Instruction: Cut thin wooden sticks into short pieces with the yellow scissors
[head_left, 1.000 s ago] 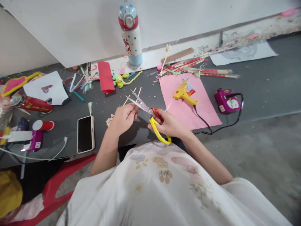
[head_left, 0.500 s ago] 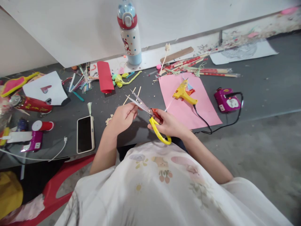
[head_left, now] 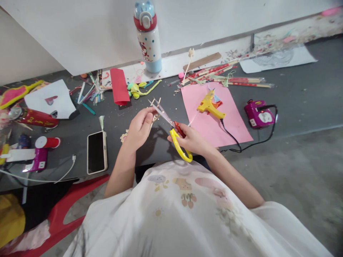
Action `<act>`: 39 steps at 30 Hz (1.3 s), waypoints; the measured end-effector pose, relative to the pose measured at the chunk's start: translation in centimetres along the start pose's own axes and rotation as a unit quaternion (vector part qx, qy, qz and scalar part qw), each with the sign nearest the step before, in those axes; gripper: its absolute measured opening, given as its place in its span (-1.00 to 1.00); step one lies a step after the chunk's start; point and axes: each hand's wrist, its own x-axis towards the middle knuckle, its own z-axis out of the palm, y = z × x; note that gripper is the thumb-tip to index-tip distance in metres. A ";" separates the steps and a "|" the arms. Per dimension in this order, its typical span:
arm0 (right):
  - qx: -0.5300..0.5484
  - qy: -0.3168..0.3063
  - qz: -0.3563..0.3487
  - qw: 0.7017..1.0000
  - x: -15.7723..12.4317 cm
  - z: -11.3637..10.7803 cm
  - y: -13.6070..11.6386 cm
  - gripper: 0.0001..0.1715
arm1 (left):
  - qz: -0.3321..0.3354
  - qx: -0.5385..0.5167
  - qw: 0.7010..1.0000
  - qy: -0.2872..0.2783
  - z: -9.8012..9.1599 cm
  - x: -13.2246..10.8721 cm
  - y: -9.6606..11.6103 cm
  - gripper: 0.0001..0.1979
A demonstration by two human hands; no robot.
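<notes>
My right hand (head_left: 194,138) is closed around a pair of scissors (head_left: 182,150) with one yellow and one red-orange handle loop. The blades stand a little apart and point up and left, over my left hand's fingertips. My left hand (head_left: 140,129) has its thumb pressed against its fingers, with a thin pale wooden stick (head_left: 153,120) at the fingertips, partly hidden by the hand. Small pale wooden pieces (head_left: 124,136) lie on the dark table just left of that hand. On pink paper (head_left: 227,130) to the right rests a yellow glue gun (head_left: 210,106).
A water bottle (head_left: 150,50) stands at the back near red paper (head_left: 119,85) and yellow-green clay (head_left: 138,91). A phone (head_left: 97,152), a drink can (head_left: 37,117) and a thread spool (head_left: 48,142) lie left. Wrapped sticks (head_left: 241,82) and a purple power box (head_left: 259,114) are right.
My left hand has turned and shifted slightly, its thumb now raised, and a thin stick shows at its fingertips. The scissors' tips have moved slightly right and the blades look closer together.
</notes>
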 end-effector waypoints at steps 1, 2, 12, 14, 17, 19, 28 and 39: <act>0.010 0.003 0.015 1.000 0.0 -0.1 0.0 -0.60 | -0.011 -0.059 0.998 0.034 0.1 0.2 -0.1 -0.53; 0.022 0.005 0.028 0.999 0.0 -0.2 0.0 -0.59 | -0.026 -0.123 0.990 0.057 0.1 0.4 -0.1 -0.50; 0.143 0.045 0.074 0.986 0.8 -0.8 1.5 -0.47 | -0.060 -0.362 0.930 -0.021 -0.6 0.4 2.1 -0.34; 0.195 0.037 0.070 0.978 1.0 -0.7 1.4 -0.46 | -0.056 -0.362 0.930 -0.022 -0.2 0.2 2.6 -0.32; 0.252 0.023 0.072 0.965 1.1 -0.3 1.3 -0.45 | -0.055 -0.344 0.937 -0.017 0.1 0.1 3.1 -0.32; 0.275 0.017 0.077 0.958 1.2 0.0 1.3 -0.45 | -0.057 -0.336 0.940 -0.019 0.3 0.0 3.3 -0.33; 0.320 0.012 0.089 0.943 1.6 0.7 1.8 -0.46 | -0.063 -0.366 0.927 -0.052 0.7 -0.5 3.1 -0.46; 0.384 0.039 0.080 0.919 2.0 0.9 2.2 -0.49 | -0.036 -0.307 0.949 -0.060 1.3 -1.4 2.1 -0.42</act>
